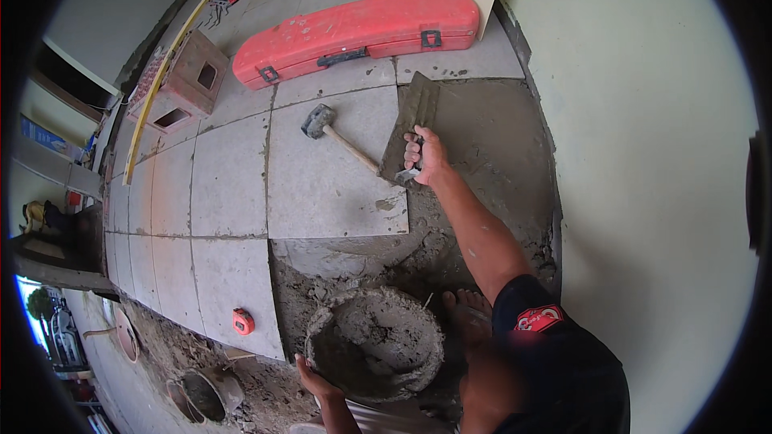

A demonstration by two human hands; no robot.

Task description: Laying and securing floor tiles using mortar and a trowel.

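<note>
My right hand (429, 156) is closed round the handle of a rectangular plastering trowel (420, 104). The trowel's long blade is coated in mortar and lies along the left edge of a smoothed wet mortar bed (490, 124), beside a laid tile. My left hand (318, 379) is against the near left side of a round, mortar-crusted bucket (438, 345), its thumb side up and some fingers hidden by the rim. Grey mortar (378, 333) sits inside the bucket. On the tile left of the trowel lies a rubber mallet (320, 120) with a wooden handle.
A long red hard case (358, 32) lies across the tiles at the back. A yellow straightedge (165, 80) leans on a hollow block (181, 84). The red tape measure (243, 321) rests on a near tile. A pale wall (643, 153) bounds the right side. Another bucket (205, 394) stands lower left.
</note>
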